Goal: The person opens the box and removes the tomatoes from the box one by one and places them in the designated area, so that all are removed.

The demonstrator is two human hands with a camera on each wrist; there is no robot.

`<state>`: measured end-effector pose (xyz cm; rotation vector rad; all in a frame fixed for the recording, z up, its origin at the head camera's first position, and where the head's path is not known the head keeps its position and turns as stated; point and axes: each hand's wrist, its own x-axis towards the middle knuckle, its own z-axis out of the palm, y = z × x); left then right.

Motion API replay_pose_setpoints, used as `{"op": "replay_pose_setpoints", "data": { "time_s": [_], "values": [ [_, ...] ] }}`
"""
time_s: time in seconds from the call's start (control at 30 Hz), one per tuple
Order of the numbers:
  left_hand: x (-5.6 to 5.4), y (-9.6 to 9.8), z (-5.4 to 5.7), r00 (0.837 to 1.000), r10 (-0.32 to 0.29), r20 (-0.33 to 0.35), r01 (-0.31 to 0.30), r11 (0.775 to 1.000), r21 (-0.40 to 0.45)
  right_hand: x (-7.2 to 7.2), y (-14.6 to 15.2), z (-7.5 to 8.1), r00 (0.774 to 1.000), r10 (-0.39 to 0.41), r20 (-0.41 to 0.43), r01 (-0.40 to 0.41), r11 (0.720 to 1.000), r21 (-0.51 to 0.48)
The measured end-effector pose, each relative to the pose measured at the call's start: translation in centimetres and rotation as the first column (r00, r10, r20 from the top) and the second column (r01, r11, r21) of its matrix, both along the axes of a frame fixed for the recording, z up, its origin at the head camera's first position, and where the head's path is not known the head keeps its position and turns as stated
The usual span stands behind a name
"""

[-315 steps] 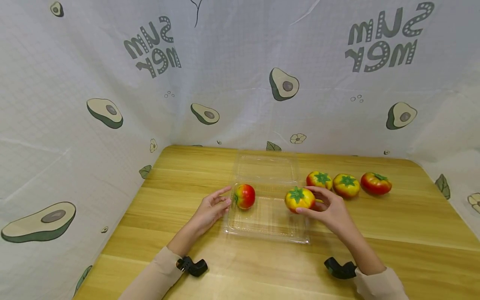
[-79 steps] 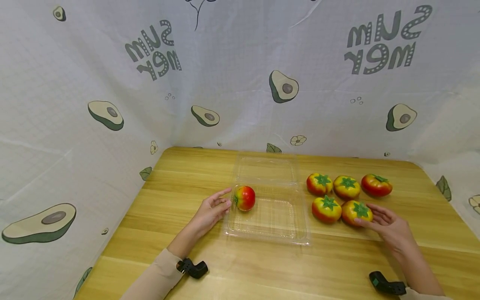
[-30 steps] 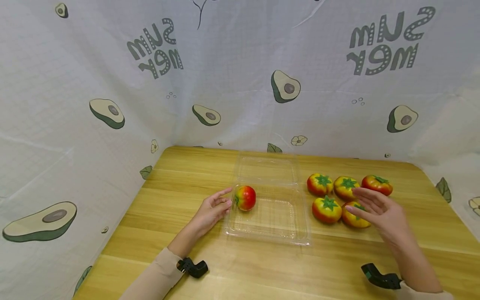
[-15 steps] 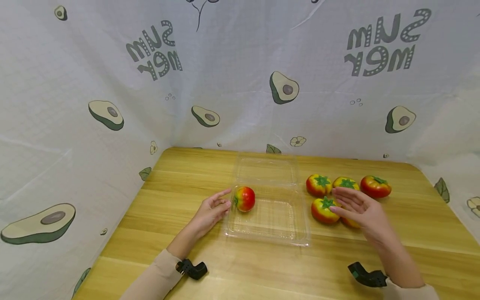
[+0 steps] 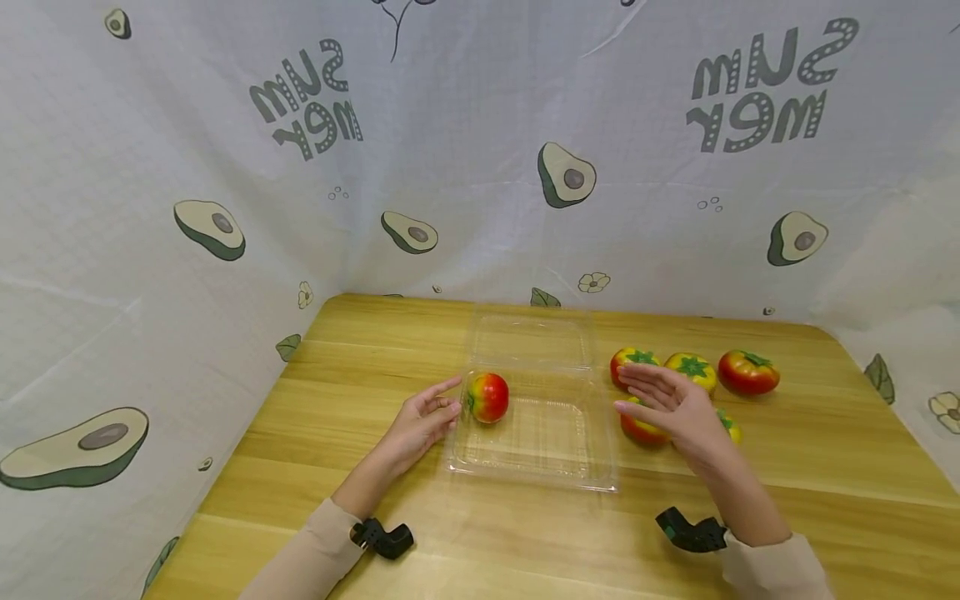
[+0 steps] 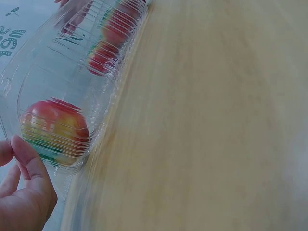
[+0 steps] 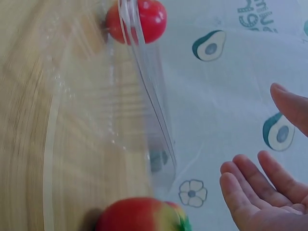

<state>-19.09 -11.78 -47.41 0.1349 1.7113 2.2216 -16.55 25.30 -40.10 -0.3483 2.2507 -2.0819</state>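
Observation:
A clear plastic clamshell box (image 5: 536, 475) lies with its lid folded back on the table. One red and yellow tomato (image 5: 490, 397), apparently artificial, rests inside at the left end. My left hand (image 5: 420, 423) pinches the box's left rim between thumb and finger, which the left wrist view also shows. To the right of the box, my right hand (image 5: 678, 412) hovers with fingers spread over the tomatoes and holds nothing. It partly covers a front tomato (image 5: 643, 429), a back tomato (image 5: 630, 360) and another front tomato (image 5: 727, 425).
Behind the right hand sit a yellow tomato (image 5: 692, 368) and a redder tomato (image 5: 748, 372). The wooden table (image 5: 360, 358) meets a white printed curtain (image 5: 465, 125) at the back and left. Black wrist cameras sit on both forearms.
Earlier my right hand held a tomato over the box; two tomatoes later stood in a front row. It has since let go and moved left toward the box. My left hand stays put.

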Motion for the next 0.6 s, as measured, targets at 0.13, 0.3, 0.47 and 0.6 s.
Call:
{"op": "replay_pose_setpoints", "data": {
  "time_s": [0.13, 0.3, 0.47, 0.6],
  "values": [
    [0.0, -0.1, -0.1, 1.0, -0.001, 0.001, 0.001, 1.0, -0.002, -0.5, -1.3, 0.0, 1.0, -0.008, 0.0, 0.008, 0.998, 0.058],
    [0.0, -0.1, -0.1, 1.0, 0.003, 0.002, -0.003, 1.0, 0.001, -1.1, -2.7, -0.2, 1.0, 0.004, -0.005, -0.003, 0.995, 0.096],
    [-0.1, -0.1, -0.1, 1.0, -0.003, -0.004, 0.003, 1.0, -0.004, -1.8, -3.8, -0.4, 1.0, 0.031, 0.007, -0.031, 0.995, 0.09],
    [-0.1, -0.1, 0.0, 1.0, -0.001, -0.003, 0.0, 1.0, -0.004, -2.2, -4.6, -0.5, 0.999, 0.052, 0.009, -0.053, 0.995, 0.087]
  ]
}}
